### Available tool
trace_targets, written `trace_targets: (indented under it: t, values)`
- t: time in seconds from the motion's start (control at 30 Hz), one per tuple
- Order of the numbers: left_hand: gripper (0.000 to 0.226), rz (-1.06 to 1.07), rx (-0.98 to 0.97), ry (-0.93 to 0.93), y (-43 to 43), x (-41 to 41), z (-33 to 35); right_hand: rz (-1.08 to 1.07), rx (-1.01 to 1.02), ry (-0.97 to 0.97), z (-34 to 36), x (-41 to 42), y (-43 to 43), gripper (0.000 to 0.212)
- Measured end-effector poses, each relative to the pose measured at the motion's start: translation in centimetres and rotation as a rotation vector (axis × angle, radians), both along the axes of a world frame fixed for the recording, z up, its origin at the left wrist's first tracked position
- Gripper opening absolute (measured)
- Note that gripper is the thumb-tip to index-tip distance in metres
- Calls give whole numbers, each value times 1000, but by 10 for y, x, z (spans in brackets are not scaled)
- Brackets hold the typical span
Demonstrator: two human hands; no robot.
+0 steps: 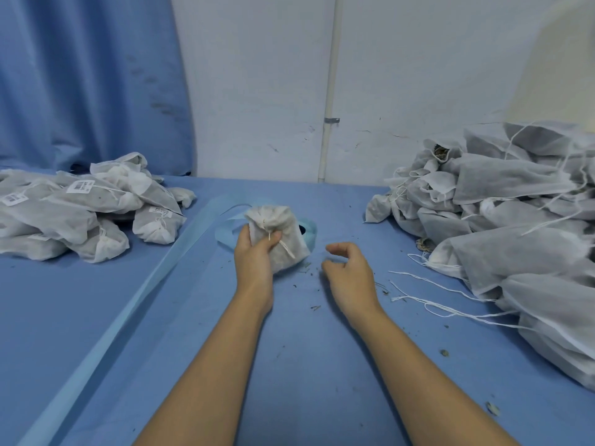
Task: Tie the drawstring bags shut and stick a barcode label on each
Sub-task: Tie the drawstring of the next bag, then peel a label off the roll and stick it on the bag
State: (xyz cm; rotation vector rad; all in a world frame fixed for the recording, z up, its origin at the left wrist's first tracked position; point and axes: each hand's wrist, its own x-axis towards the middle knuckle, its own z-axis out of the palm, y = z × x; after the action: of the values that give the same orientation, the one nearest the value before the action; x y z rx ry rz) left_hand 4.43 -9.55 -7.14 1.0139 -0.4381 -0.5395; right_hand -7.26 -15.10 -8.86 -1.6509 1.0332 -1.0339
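Head view over blue cloth-covered table (96, 317), set against white wall (257, 91) with thin pipe (330, 91); blue curtain (80, 75) at left. Dark crumbs (314, 307) scattered on cloth. Centre: drawstring bag (277, 233), neck gathered, gripped in curled left hand (254, 255); right hand (347, 272) just beside, apart, fingers loosely curled, holding nothing. Left pile of bags (96, 233) bearing white barcode labels (80, 187), print too small to read. Right pile of bags (515, 220) unlabelled, loose cords (434, 304) trailing. Pale blue strip (128, 300) running diagonally toward the held bag
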Motion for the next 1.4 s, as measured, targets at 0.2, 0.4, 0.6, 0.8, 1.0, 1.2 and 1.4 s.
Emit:
trace_targets:
  t: [0.2,0.4,0.6,0.8,1.0,1.2,1.4]
  values:
    - [39,47,46,-33,2,0,-4,28,-222,371,0,11,-8,49]
    - [37,100,87,11,2,-1,-5,34,-354,603,11,27,-22,46]
    - [34,149,90,54,1,1,-5,-51,-418,597,12,28,-27,26]
    - [30,197,132,38,-1,0,-7,42,-612,432,8,29,-24,11]
    - [33,230,103,82,-3,3,-8,195,-715,453,9,45,-21,33]
    - [28,239,92,88,-4,3,-9,152,-512,550,7,36,-34,48]
    - [28,229,98,99,-3,2,-8,170,-585,630,6,29,-43,27]
